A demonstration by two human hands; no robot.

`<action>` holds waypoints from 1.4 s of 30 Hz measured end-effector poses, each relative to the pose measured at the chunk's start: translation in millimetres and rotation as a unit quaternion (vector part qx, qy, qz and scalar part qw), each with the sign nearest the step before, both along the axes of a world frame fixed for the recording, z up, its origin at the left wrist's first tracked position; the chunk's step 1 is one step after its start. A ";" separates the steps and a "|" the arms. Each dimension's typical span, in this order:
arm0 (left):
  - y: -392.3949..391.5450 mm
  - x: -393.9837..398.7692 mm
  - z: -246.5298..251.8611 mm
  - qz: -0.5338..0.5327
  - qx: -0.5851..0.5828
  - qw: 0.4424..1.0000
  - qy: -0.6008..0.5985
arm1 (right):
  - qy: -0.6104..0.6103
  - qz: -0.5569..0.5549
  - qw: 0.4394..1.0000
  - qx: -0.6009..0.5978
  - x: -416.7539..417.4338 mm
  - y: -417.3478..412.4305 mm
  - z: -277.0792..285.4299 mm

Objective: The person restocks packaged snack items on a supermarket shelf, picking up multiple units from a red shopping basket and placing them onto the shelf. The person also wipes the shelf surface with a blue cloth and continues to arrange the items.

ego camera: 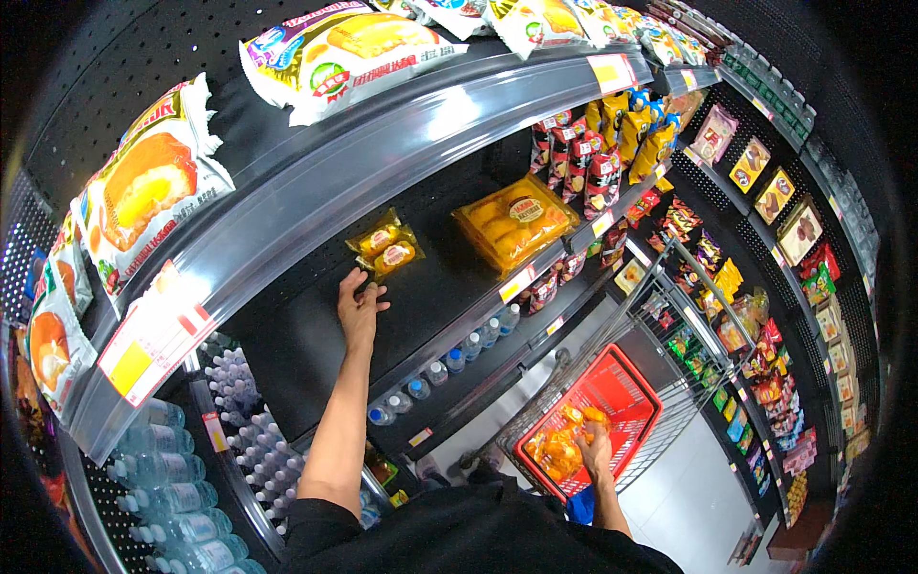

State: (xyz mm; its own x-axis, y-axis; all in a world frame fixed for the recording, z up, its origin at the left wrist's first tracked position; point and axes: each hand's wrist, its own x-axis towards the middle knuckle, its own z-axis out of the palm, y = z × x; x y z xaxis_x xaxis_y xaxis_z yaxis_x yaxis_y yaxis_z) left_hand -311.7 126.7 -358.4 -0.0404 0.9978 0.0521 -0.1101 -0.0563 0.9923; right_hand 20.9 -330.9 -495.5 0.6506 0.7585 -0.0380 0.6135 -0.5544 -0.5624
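My left hand (361, 301) reaches over a dark shelf with its fingers apart, just beside two small yellow-wrapped snack packs (387, 247). Farther right on that shelf lies a larger yellow-wrapped package of bread or cakes (518, 221). Low at the right, my right hand (594, 448) is at orange-wrapped snack packs (558, 452) inside a red plastic basket (640, 391), its fingers against one pack. Whether it grips that pack is not clear. The basket sits in a metal shopping cart (663, 430).
Above, a shelf edge (401, 154) curves across, with large bread packs (358, 54) on it. Bottled water (471, 346) lines the shelf below, and more bottles (176, 466) stand at lower left. Snack shelves (771, 359) run along the right. Pale floor tiles (681, 488) show beneath the cart.
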 end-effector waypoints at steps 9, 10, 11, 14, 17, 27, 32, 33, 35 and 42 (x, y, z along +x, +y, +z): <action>2.8 1.3 -7.0 -0.027 0.001 0.999 0.029 | 0.253 0.141 0.935 0.203 -82.8 233.6 169.1; 2.4 4.7 -6.2 -0.033 0.007 0.999 0.033 | 0.253 0.168 0.926 0.226 -89.6 256.7 175.1; 2.3 2.7 -6.3 -0.033 0.013 0.999 0.041 | 0.257 0.200 0.912 0.248 -97.9 281.3 178.5; 1.0 -2.6 -8.6 -0.033 0.013 0.999 0.037 | 0.263 0.236 0.905 0.236 -123.8 350.2 202.8; 3.5 -0.7 -14.0 -0.039 -0.009 0.998 0.047 | 0.270 0.256 0.887 0.273 -131.1 413.3 184.4; -3.3 6.3 -12.2 -0.035 0.006 0.999 0.030 | 0.439 0.268 0.814 0.268 -139.4 467.9 123.3; -4.2 0.4 -14.0 -0.063 0.023 0.998 -0.008 | 0.418 0.261 0.822 0.285 -142.1 439.5 143.4; -5.2 0.3 -9.4 -0.078 0.023 0.997 -0.015 | 0.386 0.263 0.838 0.281 -139.7 431.9 144.7; -7.6 3.9 0.1 -0.113 0.024 0.993 -0.032 | 0.357 0.239 0.858 0.283 -131.6 413.8 147.8; -11.2 -10.5 -0.2 -0.108 0.059 0.992 -0.033 | 0.317 0.179 0.900 0.239 -128.9 294.6 215.1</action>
State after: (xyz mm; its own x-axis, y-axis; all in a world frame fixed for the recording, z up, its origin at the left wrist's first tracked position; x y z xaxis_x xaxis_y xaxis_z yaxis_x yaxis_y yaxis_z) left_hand -322.1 115.6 -358.6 0.1660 0.9709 0.1728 -0.1974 -0.1390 0.9704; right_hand -108.1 -36.3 -280.5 0.3248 0.9431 0.0709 0.1771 0.0129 -0.9841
